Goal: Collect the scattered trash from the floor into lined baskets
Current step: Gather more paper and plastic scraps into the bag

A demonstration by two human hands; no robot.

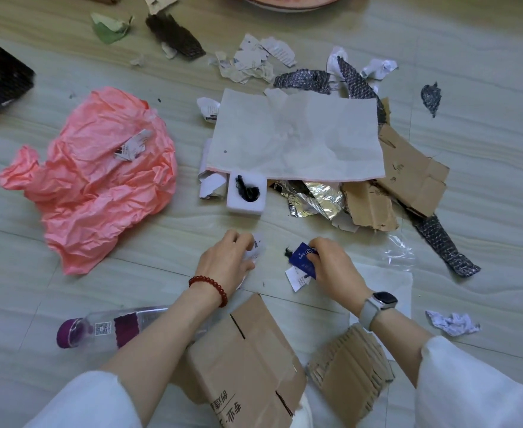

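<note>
Head view: I see both hands low over the near floor.
Left hand: curled round a small white paper scrap.
Right hand: pinching a blue card.
Handling: I judge both scraps light and limp; edge pinches suit them.
Floor: smooth pale tile, litter scattered across it.
Far edge: a round reddish rim, perhaps a basket.

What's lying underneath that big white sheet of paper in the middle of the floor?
Poking out from under the white sheet: crinkled silver foil, torn brown cardboard, black bubble wrap and paper scraps. Whatever lies beneath its middle is covered.
</note>
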